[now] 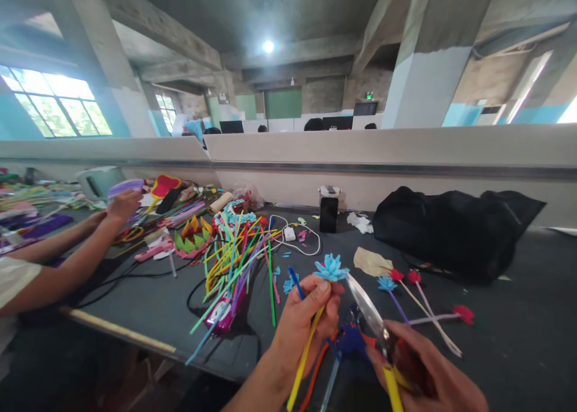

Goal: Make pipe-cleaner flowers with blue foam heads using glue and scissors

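Observation:
My left hand [311,310] pinches a light-blue pipe-cleaner flower [332,268] just below its petals. A yellow stem [306,361] runs down from the grip, and a dark-blue pipe-cleaner end [296,283] sticks up beside the thumb. In my right hand [428,370] are scissors [367,304] with yellow handles. Their blades point up and left, the tips at the flower's right edge. Below, between the hands, lie a dark-blue piece [351,340] and an orange pipe cleaner [314,376], partly hidden.
Finished flowers [463,315] lie at right, before a black bag [455,232]. A phone [329,214] stands at the back. Left of my hands, many coloured pipe cleaners [238,250] spread out near a white charger cable [319,244]. Another person's hand [124,205] holds something purple at far left.

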Motion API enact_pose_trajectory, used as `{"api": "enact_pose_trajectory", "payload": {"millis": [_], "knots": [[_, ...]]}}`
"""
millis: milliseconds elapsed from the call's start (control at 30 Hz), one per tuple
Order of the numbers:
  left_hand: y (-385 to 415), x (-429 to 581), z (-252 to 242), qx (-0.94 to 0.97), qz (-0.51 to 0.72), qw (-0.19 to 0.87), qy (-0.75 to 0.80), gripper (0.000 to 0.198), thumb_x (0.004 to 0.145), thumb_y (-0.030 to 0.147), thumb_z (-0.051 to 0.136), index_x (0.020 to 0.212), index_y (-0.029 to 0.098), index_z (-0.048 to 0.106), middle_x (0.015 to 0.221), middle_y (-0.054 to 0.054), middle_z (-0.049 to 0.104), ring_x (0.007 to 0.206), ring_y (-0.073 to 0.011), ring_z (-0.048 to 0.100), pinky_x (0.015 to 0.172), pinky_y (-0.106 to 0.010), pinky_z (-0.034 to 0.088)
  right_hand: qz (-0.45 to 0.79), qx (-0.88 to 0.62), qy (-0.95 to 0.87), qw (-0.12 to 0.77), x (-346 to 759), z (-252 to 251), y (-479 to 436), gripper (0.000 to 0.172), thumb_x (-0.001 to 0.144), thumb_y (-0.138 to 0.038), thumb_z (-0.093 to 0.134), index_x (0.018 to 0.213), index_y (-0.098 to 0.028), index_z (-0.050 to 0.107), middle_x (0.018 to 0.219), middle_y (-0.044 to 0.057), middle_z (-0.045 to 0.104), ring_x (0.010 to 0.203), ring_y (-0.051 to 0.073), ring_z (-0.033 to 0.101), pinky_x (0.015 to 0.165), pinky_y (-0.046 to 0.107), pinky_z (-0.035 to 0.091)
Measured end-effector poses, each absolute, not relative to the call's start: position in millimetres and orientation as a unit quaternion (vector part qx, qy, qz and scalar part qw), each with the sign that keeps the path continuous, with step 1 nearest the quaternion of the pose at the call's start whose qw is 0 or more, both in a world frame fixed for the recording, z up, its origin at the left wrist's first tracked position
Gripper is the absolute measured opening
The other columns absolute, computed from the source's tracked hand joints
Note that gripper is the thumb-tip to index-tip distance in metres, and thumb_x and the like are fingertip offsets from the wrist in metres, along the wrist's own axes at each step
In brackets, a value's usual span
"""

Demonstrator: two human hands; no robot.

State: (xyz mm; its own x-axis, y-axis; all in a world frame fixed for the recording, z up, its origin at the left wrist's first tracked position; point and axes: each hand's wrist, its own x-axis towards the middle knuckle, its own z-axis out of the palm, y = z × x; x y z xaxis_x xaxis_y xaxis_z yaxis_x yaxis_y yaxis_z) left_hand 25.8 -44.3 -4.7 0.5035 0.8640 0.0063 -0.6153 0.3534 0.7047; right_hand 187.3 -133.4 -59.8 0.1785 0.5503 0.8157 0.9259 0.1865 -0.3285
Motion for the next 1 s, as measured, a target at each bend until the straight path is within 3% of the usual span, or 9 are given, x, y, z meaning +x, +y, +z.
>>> {"api": "enact_pose_trajectory", "payload": {"millis": [367, 633, 833, 1000], "knots": [[-47.9, 37.5, -13.3, 0.324, 0.477, 0.795, 0.191, 0.022, 0.078, 0.032, 0.072, 0.079, 0.012, 0.064, 0.057, 0.003, 0.053, 0.039, -0.0014, 0.033, 0.04, -0.017, 0.021, -0.236, -0.615, -0.596, 0.46, 186.6, -75.9, -130.8, 0.025, 0.082, -0.038, 0.064, 0.101, -0.023, 0.064, 0.078, 0.002, 0.074, 0.06, 0.018, 0.072, 0.063, 0.025, 0.058], [-52.0, 42.3, -14.1, 0.321, 0.484, 0.789, 0.197, 0.029, 0.071, 0.035, 0.079, 0.073, 0.013, 0.061, 0.058, 0.003, 0.052, 0.041, -0.0012, 0.031, 0.04, -0.017, 0.018, -0.249, -0.601, -0.626, 0.432, 190.2, -73.2, -128.1, 0.024, 0.084, -0.037, 0.059, 0.103, -0.023, 0.064, 0.081, 0.003, 0.076, 0.061, 0.018, 0.072, 0.062, 0.024, 0.058], [-53.1, 42.1, -10.2, 0.311, 0.519, 0.761, 0.235, 0.029, 0.074, 0.038, 0.076, 0.081, 0.012, 0.065, 0.061, 0.004, 0.049, 0.042, -0.0009, 0.031, 0.042, -0.017, 0.02, -0.17, -0.623, -0.601, 0.471, 185.1, -70.8, -131.2, 0.032, 0.08, -0.048, 0.065, 0.099, -0.022, 0.065, 0.075, 0.001, 0.074, 0.051, 0.014, 0.069, 0.049, 0.019, 0.054], [-51.1, 44.0, -16.1, 0.309, 0.528, 0.757, 0.23, 0.028, 0.072, 0.036, 0.078, 0.079, 0.013, 0.064, 0.059, 0.005, 0.048, 0.043, -0.0017, 0.031, 0.042, -0.018, 0.02, -0.157, -0.618, -0.601, 0.482, 179.1, -74.4, -129.4, 0.032, 0.082, -0.05, 0.062, 0.099, -0.023, 0.064, 0.07, -0.002, 0.073, 0.049, 0.012, 0.067, 0.048, 0.017, 0.053]]}}
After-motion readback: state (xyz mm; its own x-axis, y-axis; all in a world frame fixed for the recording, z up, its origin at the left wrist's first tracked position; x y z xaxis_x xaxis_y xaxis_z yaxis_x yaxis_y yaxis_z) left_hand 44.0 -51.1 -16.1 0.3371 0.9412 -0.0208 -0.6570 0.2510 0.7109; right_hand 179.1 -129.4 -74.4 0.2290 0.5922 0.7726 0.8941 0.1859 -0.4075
